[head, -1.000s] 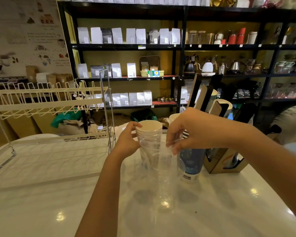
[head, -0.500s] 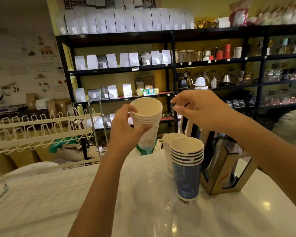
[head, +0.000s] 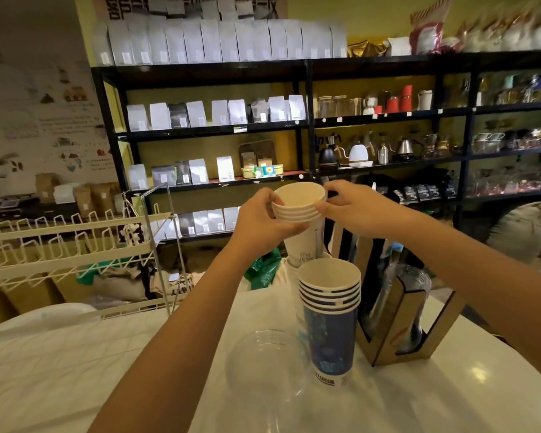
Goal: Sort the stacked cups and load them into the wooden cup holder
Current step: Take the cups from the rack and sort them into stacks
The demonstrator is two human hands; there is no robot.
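A stack of white paper cups (head: 300, 210) is held up in the air above the counter. My left hand (head: 263, 220) grips its left side and my right hand (head: 353, 207) pinches its rim from the right. Below stands a stack of blue paper cups (head: 330, 320) on the white counter (head: 75, 370). Another white cup stack is partly hidden behind the blue one. A clear plastic cup stack (head: 266, 360) stands in front of the blue cups. The wooden cup holder (head: 397, 310) sits to the right, with clear cups inside it.
A white wire dish rack (head: 75, 245) occupies the counter's left side. Black shelves (head: 306, 120) with white bags, kettles and jars fill the background. A grey beanbag (head: 525, 232) lies at the far right.
The white cup stack came up out of the clear cups in my left hand, and my right hand has closed onto its rim. The view tilted upward.
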